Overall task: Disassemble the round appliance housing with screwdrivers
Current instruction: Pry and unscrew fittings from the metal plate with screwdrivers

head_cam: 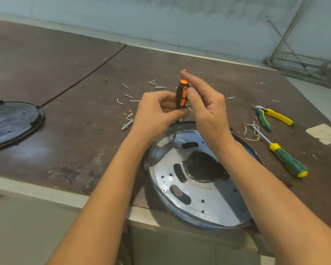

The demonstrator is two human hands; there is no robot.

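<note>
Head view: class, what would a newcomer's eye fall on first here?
The left hand and right hand hold an orange and black screwdriver upright at the centre, its tip down on the shiny round metal housing at the near edge of the table. Loose screws lie scattered behind. A green and yellow screwdriver and pliers lie to the right, and a black round cover at far left.

Housing (214, 203): bright metal, glossy, smudged. Table (75, 131): dark board, matt, scuffed, flaking at 8 o'clock. Cover (11, 123) at 9 o'clock: black plastic, slight sheen. Screwdriver (181, 96) handle: smooth plastic.
</note>
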